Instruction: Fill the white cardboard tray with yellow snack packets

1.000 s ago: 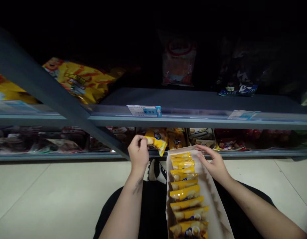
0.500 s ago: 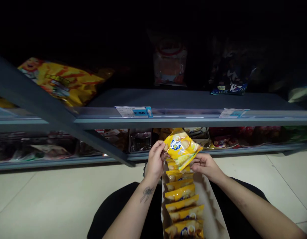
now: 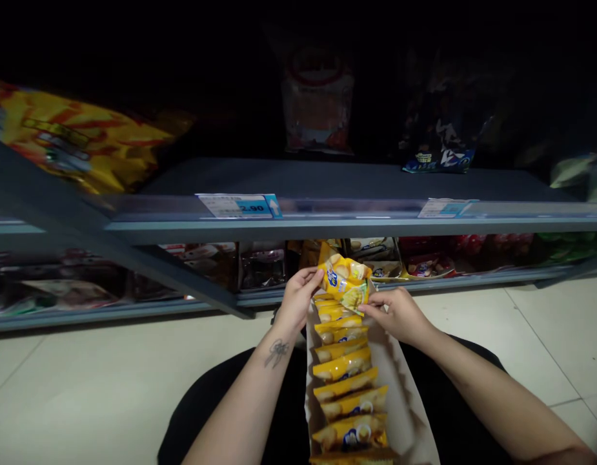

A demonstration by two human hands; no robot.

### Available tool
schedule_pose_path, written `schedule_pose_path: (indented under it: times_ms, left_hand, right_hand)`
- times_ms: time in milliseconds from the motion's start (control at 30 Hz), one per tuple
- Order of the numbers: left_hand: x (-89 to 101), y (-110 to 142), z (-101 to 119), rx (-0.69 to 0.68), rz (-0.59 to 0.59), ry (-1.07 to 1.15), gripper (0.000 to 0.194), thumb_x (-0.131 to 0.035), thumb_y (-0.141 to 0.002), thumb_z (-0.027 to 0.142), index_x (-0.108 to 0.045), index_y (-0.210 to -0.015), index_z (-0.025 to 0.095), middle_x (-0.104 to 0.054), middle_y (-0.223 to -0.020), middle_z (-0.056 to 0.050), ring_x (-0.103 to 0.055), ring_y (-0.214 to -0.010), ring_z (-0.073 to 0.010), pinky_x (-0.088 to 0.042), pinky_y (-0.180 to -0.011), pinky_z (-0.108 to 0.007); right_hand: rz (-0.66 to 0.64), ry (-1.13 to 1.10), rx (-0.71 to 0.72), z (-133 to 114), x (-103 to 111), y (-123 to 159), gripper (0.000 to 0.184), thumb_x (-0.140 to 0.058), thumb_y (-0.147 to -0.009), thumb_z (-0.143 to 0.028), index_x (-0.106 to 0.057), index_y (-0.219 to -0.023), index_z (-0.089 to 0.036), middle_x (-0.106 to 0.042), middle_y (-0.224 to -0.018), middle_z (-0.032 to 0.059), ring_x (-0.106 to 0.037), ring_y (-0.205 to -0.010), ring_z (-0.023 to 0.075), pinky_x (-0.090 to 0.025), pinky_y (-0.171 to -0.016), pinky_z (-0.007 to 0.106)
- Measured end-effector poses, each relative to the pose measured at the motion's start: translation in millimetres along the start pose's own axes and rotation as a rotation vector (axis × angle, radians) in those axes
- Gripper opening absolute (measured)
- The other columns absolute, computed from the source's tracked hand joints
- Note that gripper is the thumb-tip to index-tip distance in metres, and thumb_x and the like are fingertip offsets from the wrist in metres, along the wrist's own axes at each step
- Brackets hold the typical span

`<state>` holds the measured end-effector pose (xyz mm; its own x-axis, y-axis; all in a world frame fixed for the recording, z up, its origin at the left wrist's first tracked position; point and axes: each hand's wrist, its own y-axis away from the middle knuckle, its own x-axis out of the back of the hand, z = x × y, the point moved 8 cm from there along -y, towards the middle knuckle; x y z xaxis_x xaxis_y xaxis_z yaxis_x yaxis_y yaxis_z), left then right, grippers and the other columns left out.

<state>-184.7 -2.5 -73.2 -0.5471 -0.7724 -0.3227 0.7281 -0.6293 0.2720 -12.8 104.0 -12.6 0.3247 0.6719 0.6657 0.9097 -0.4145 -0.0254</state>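
Observation:
A yellow snack packet (image 3: 345,279) with a blue logo is held by both hands above the far end of a white cardboard box (image 3: 408,413). My left hand (image 3: 298,297) pinches its left edge between thumb and fingers. On the lower right corner, my right hand (image 3: 397,313) closes with thumb and fingertips. Inside the box, similar yellow packets (image 3: 344,365) stand in a row along the left side. The box sits between my knees, its right side showing bare cardboard.
Ahead runs a dark shelf (image 3: 356,184) with price tags (image 3: 240,206). On it lie a large yellow bag (image 3: 85,139), a clear packet (image 3: 318,110) and a dark blue bag (image 3: 441,145). Boxes of snacks (image 3: 264,268) fill the bottom shelf. A slanting post (image 3: 148,258) crosses at left. Floor is tiled (image 3: 109,387).
The packet has turned between my hands and moved slightly left. My right fingers now pinch its lower corner. The view has shifted, so the shelf appears higher and further left.

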Motion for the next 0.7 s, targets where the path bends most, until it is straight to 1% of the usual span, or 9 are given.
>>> schedule_pose_path:
  times_ms: [67,133,200,267,400,467,533,600,700]
  left_hand:
    - [-0.8,-2,1,-0.034,-0.023,-0.021,0.06,-0.092,-0.055,0.053,-0.067,-0.094,0.015,-0.072,-0.087,-0.006,-0.066,-0.08,-0.0172,-0.051,-0.074,-0.026]
    - [-3.3,-1,6,-0.107,-0.064,-0.07,0.052,-0.089,-0.063,0.051,-0.067,-0.094,0.016,-0.072,-0.09,-0.005,-0.065,-0.082,-0.0159,-0.05,-0.075,-0.024]
    - [-5.8,3,12,-0.175,-0.103,-0.132,0.042,-0.084,-0.071,0.05,-0.067,-0.091,0.017,-0.07,-0.086,-0.003,-0.063,-0.079,-0.0148,-0.049,-0.073,-0.023]
    - [-7.0,8,19,-0.236,-0.115,-0.219,0.035,-0.079,-0.076,0.048,-0.068,-0.089,0.018,-0.07,-0.085,-0.002,-0.063,-0.079,-0.0157,-0.049,-0.073,-0.024]
    - [-2.5,22,35,-0.388,0.045,-0.476,0.03,-0.066,-0.089,0.048,-0.069,-0.097,0.019,-0.071,-0.102,-0.006,-0.065,-0.097,-0.0206,-0.049,-0.089,-0.029]
    - [-2.2,29,35,-0.357,0.096,-0.447,0.036,-0.057,-0.093,0.054,-0.063,-0.106,0.021,-0.07,-0.1,-0.006,-0.066,-0.095,-0.0208,-0.051,-0.088,-0.031]
    - [-10.4,30,22,-0.175,0.004,-0.296,0.048,-0.05,-0.092,0.064,-0.055,-0.118,0.023,-0.068,-0.088,-0.004,-0.067,-0.08,-0.021,-0.055,-0.074,-0.031]
    - [-21.9,33,9,0.02,-0.13,-0.208,0.057,-0.05,-0.086,0.069,-0.056,-0.119,0.023,-0.067,-0.085,-0.003,-0.065,-0.068,-0.0209,-0.055,-0.061,-0.031]
    - [-16.5,29,17,0.063,-0.156,-0.296,0.04,-0.061,-0.072,0.053,-0.066,-0.091,0.018,-0.066,-0.091,-0.005,-0.062,-0.069,-0.0193,-0.051,-0.055,-0.027]
  right_hand:
    - [0.063,0.077,0.015,-3,9,2,0.027,-0.064,-0.093,-0.033,-0.068,-0.07,-0.02,-0.07,-0.065,-0.0005,-0.06,-0.053,0.0146,-0.039,-0.055,0.025]
    - [0.215,0.141,0.05,-7,24,6,0.015,-0.066,-0.092,-0.034,-0.073,-0.089,-0.021,-0.077,-0.082,0.0026,-0.069,-0.067,0.0183,-0.046,-0.064,0.026]
    - [0.339,0.202,0.118,-12,38,10,0.017,-0.064,-0.095,-0.035,-0.073,-0.099,-0.021,-0.078,-0.09,0.0048,-0.072,-0.078,0.0208,-0.049,-0.072,0.027]
    - [0.363,0.248,0.179,-14,45,12,0.019,-0.058,-0.1,-0.032,-0.073,-0.094,-0.021,-0.078,-0.088,0.0044,-0.073,-0.079,0.0201,-0.049,-0.072,0.027]
    - [0.469,0.35,0.228,-19,60,18,0.025,-0.054,-0.103,-0.03,-0.073,-0.09,-0.02,-0.078,-0.085,0.0061,-0.072,-0.076,0.0193,-0.05,-0.071,0.028]
    - [0.521,0.433,0.251,-25,63,22,0.028,-0.052,-0.104,-0.028,-0.073,-0.088,-0.019,-0.077,-0.085,0.0085,-0.071,-0.077,0.0199,-0.051,-0.073,0.029]
    - [0.427,0.487,0.305,-32,50,23,0.03,-0.049,-0.105,-0.025,-0.074,-0.087,-0.019,-0.077,-0.085,0.0092,-0.071,-0.077,0.0202,-0.051,-0.074,0.03]
    - [0.251,0.448,0.344,-35,29,23,0.031,-0.047,-0.104,-0.023,-0.073,-0.088,-0.02,-0.077,-0.085,0.0088,-0.071,-0.08,0.0209,-0.052,-0.075,0.03]
    - [0.1,0.107,0.169,-22,6,19,0.022,-0.058,-0.1,-0.035,-0.071,-0.112,-0.021,-0.077,-0.101,0.0098,-0.072,-0.094,0.0234,-0.056,-0.082,0.032]
